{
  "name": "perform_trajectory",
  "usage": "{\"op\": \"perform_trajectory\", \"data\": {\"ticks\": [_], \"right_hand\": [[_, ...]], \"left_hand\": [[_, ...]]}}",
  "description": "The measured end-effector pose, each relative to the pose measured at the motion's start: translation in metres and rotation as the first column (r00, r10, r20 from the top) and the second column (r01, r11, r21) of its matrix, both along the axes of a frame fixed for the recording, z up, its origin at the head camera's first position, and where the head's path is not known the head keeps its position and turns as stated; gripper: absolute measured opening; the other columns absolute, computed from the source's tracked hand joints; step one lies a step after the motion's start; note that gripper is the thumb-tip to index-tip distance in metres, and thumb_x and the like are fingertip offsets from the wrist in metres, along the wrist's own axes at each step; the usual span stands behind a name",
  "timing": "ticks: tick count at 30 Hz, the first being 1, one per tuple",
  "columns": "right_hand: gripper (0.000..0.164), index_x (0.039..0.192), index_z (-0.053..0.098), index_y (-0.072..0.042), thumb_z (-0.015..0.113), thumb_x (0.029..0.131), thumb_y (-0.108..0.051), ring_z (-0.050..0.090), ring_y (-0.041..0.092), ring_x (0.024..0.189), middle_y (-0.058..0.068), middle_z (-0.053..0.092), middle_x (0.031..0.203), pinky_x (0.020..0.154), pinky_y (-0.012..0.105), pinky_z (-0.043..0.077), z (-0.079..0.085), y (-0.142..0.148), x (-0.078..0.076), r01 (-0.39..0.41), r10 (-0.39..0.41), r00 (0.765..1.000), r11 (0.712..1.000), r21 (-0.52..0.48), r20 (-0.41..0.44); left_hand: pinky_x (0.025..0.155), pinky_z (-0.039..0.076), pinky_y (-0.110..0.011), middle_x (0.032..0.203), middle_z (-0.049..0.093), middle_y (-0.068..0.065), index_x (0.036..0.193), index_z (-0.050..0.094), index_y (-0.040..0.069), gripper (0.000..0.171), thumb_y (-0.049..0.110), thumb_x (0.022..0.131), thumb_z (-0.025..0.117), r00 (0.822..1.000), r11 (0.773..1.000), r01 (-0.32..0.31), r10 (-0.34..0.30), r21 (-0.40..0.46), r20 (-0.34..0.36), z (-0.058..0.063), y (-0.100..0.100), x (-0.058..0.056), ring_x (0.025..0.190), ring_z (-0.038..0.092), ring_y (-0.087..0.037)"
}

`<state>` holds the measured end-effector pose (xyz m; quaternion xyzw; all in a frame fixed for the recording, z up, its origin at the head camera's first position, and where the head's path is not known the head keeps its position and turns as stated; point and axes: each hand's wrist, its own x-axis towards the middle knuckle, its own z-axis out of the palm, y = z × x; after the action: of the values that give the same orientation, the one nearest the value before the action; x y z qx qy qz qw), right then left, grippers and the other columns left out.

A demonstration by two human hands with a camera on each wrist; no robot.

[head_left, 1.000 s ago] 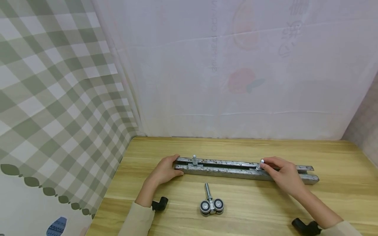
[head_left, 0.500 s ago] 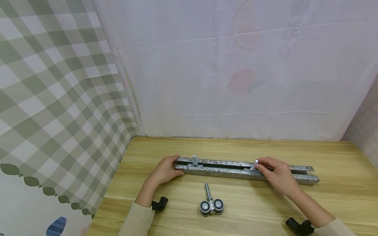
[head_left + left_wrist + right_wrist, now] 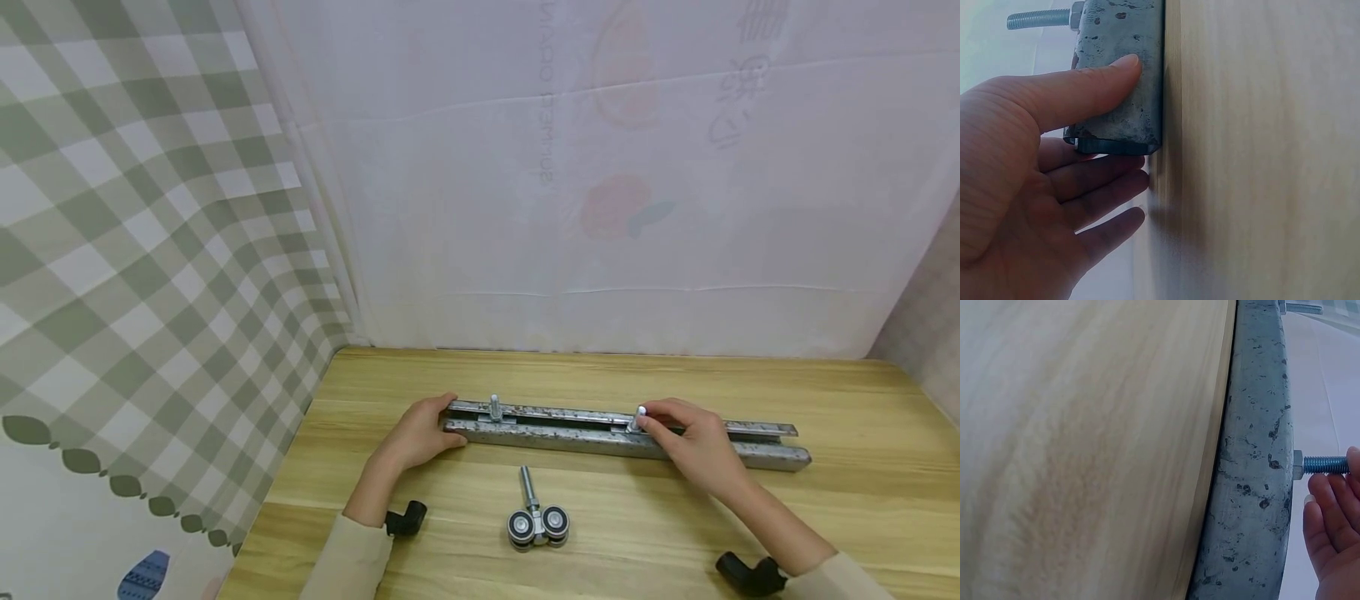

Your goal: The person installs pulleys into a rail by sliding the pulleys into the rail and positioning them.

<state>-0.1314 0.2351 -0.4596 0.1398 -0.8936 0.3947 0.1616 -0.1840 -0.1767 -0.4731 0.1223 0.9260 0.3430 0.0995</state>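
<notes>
A speckled steel channel track [image 3: 585, 442] lies across the table with its slot facing up. My left hand [image 3: 417, 429] grips its left end, the thumb [image 3: 1110, 78] on the front wall and the fingers round the far side. Two threaded bolts stand up from the slot. One bolt [image 3: 495, 407] is near the left end, untouched. My right hand [image 3: 697, 442] pinches the other bolt [image 3: 1325, 465] near its tip, right of the track's middle; its lower part sits inside the track, hidden. A loose roller trolley [image 3: 537, 523] with a threaded stem lies in front of the track.
The wood-grain table [image 3: 637, 517] ends at the back against a pale cloth [image 3: 480, 208]. A green checked cloth [image 3: 150, 250] hangs along the left side. Each wrist wears a black fitting [image 3: 406, 518].
My right hand has slid leftward along the track, moving the pinched bolt along the slot with it. The left hand, the left bolt and the loose trolley stay where they were.
</notes>
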Motion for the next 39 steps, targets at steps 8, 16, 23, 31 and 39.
{"op": "perform_trajectory", "data": {"ticks": [8,16,23,31,39], "right_hand": [[0.015,0.107,0.079,-0.002,0.079,0.092,-0.001,0.065,0.000,0.085,0.003,0.077,0.097,0.068,0.013,0.053,-0.002,-0.004,-0.003,-0.017,0.017,0.999,1.000,0.000,-0.045],[0.016,0.105,0.079,-0.002,0.080,0.089,0.002,0.066,0.002,0.082,0.000,0.076,0.093,0.067,0.015,0.054,-0.006,-0.010,-0.008,-0.039,0.041,0.995,0.999,0.024,-0.096],[0.017,0.107,0.078,-0.002,0.080,0.090,0.001,0.067,0.004,0.085,0.002,0.076,0.097,0.068,0.021,0.058,-0.006,-0.016,-0.010,-0.041,0.044,0.996,0.999,0.035,-0.072],[0.017,0.106,0.079,-0.002,0.080,0.090,0.001,0.067,0.004,0.083,0.000,0.076,0.095,0.069,0.021,0.058,-0.008,-0.023,-0.012,-0.050,0.051,0.997,0.999,0.021,-0.062],[0.016,0.107,0.079,-0.003,0.080,0.091,-0.002,0.070,0.010,0.085,0.000,0.077,0.096,0.071,0.025,0.060,-0.007,-0.031,-0.014,-0.056,0.056,0.998,0.998,0.006,-0.041]], "left_hand": [[0.117,0.042,-0.052,0.154,0.052,-0.021,0.154,0.049,-0.001,0.078,0.022,0.089,0.086,1.000,1.000,-0.006,0.006,-0.005,0.003,0.001,0.001,0.000,0.144,0.047,-0.039],[0.117,0.042,-0.052,0.154,0.052,-0.022,0.154,0.049,-0.002,0.078,0.022,0.089,0.086,1.000,1.000,-0.006,0.006,0.001,0.002,0.002,0.002,0.001,0.144,0.047,-0.039],[0.117,0.042,-0.053,0.154,0.051,-0.022,0.154,0.049,-0.002,0.078,0.021,0.089,0.086,1.000,1.000,-0.010,0.010,0.005,0.007,0.003,0.002,0.002,0.144,0.046,-0.039],[0.117,0.041,-0.052,0.154,0.051,-0.022,0.154,0.049,-0.002,0.078,0.022,0.090,0.086,1.000,1.000,-0.002,0.002,0.002,0.008,0.002,0.002,0.001,0.144,0.046,-0.039],[0.117,0.042,-0.053,0.155,0.051,-0.021,0.155,0.049,-0.001,0.078,0.023,0.090,0.086,1.000,1.000,-0.001,0.001,0.005,0.008,0.000,0.001,0.001,0.145,0.046,-0.039]]}}
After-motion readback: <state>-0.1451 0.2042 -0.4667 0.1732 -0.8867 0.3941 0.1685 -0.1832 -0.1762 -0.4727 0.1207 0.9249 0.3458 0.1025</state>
